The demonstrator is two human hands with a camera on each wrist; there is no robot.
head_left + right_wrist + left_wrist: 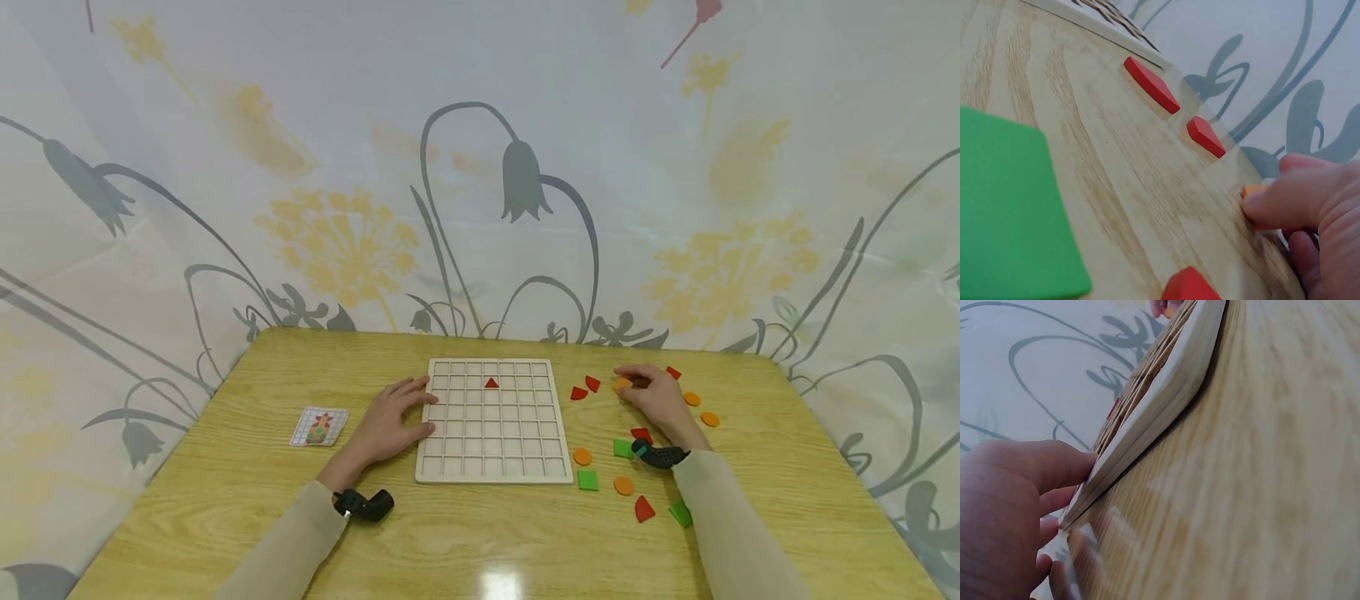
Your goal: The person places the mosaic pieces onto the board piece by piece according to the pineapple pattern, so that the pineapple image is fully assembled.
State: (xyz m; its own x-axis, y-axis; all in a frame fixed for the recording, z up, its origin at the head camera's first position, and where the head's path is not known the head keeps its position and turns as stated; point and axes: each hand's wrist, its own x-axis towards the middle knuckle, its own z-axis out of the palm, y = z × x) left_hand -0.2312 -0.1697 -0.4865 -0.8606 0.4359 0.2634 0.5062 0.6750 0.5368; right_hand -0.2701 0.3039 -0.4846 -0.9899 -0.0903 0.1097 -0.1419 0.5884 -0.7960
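A white square grid board (497, 478) lies flat on the wooden table, one red triangle (491, 383) in its upper part. My left hand (386, 425) rests at the board's left edge, fingers spread and fairly straight. In the left wrist view the thumb touches the board's side (1154, 419). Right of the board, my right hand (662, 402) pinches an orange disc (622, 384) between thumb and fingers, low over the tabletop. The right wrist view shows part of that disc (1251, 191) beside the thumb; the fingers hide the rest.
Loose red quarter-round pieces (579, 393), orange discs (624, 486) and green squares (588, 481) lie scattered around the right hand and forearm. Left of the left hand lies a card (318, 427) with a printed grid pattern. Behind the table hangs a floral-patterned backdrop (480, 208).
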